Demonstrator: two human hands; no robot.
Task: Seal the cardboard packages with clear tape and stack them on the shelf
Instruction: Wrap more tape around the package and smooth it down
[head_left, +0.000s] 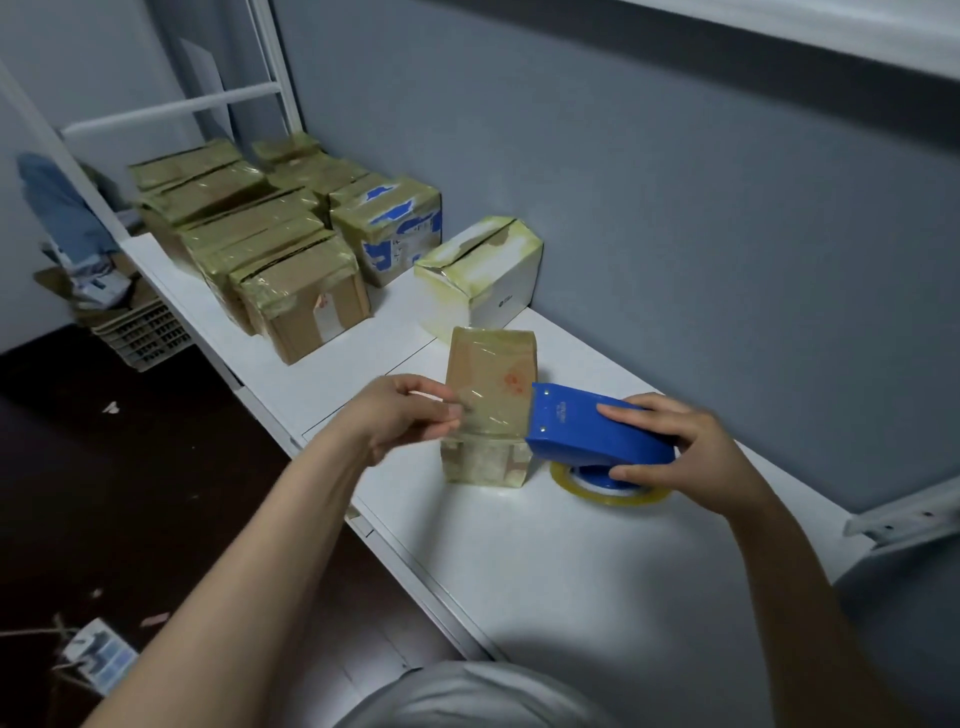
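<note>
A long white shelf board (571, 561) runs beside a grey wall. At its far left end stands a group of brown cardboard boxes (260, 244) wrapped in glossy clear tape, with a white taped carton (483, 270) near them. Closer in, at the middle of the board, a small brown cardboard package (491, 395) stands on end and seems to rest on the surface. A blue plastic tape dispenser (587, 431) touches its right side, with a roll of clear yellowish tape (602, 491) beneath it. The right hand (680, 447) grips the dispenser, fingers curled over its top and thumb underneath. The left hand (405, 415) pinches the package's left edge between thumb and fingertips. The step looks like laying a strip across the package. Done well, the left hand braces the package so it cannot tip or twist. The dispenser then travels flat against the cardboard with the tape taut, so the strip lies without wrinkles. The package is tall and narrow. Its upper face is shiny with tape over a faint red mark, and bare cardboard shows at the lower corners.
</note>
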